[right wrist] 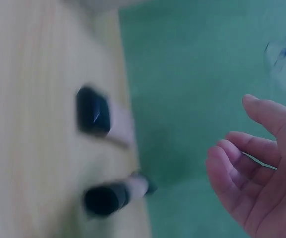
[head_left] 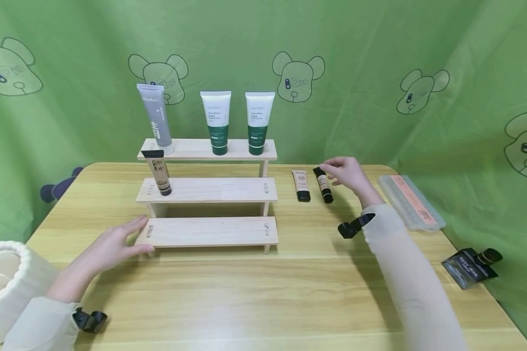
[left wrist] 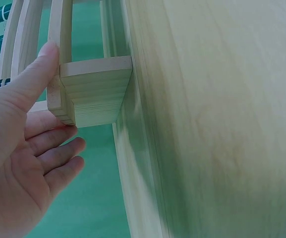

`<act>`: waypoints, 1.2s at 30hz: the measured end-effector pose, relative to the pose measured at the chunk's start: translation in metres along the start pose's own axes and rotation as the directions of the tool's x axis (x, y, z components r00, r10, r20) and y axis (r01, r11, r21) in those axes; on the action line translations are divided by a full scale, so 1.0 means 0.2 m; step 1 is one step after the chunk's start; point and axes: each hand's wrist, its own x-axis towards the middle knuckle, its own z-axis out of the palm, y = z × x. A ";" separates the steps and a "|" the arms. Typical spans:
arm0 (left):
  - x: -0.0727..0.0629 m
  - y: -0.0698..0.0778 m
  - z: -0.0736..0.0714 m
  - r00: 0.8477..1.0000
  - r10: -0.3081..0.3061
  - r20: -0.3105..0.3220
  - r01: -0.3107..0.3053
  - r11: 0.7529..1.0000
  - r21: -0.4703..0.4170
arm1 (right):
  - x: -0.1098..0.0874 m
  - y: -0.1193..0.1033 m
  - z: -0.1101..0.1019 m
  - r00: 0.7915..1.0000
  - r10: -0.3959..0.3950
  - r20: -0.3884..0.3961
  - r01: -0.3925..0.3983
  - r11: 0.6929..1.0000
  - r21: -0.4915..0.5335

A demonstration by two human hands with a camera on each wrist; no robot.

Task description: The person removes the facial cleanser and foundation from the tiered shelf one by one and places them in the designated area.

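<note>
I'm counting four tubes (head_left: pixel 218 117) standing on the wooden rack (head_left: pixel 211 231) my left grip (head_left: pixel 111 246) is pinching, while the pale tube (head_left: pixel 301 183) and dark tube (head_left: pixel 323 185) are lying unshelved near the worktop's (head_left: pixel 246 297) far edge, beside my loosely spread right grip (head_left: pixel 347 173).

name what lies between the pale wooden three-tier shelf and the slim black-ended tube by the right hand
A flat beige tube with a black cap lies between the shelf and the slim tube, as the head view shows.
</note>
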 end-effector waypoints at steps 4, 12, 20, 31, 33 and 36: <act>0.00 0.00 0.00 1.000 -0.004 0.005 0.004 1.000 -0.002 | -0.04 -0.15 0.04 0.996 -0.088 -0.001 0.088 0.996 -0.008; -0.01 0.00 -0.01 1.000 -0.008 0.005 0.008 1.000 0.000 | -0.14 -0.44 0.21 0.964 -0.260 0.060 0.261 0.965 0.005; 0.00 0.00 -0.01 1.000 -0.006 0.000 0.006 1.000 0.000 | -0.15 -0.62 0.43 0.914 -0.373 0.161 0.369 0.928 0.055; 0.00 0.00 0.00 1.000 0.001 -0.012 -0.001 1.000 0.002 | -0.13 -0.78 0.79 0.854 -0.417 0.312 0.401 0.909 0.119; 0.00 0.00 0.00 1.000 -0.001 -0.009 0.001 1.000 -0.001 | -0.13 -0.82 0.84 0.843 -0.427 0.327 0.410 0.904 0.125; 0.00 0.00 0.00 1.000 -0.003 -0.009 0.003 1.000 -0.002 | -0.12 -0.87 0.90 0.831 -0.440 0.340 0.420 0.897 0.137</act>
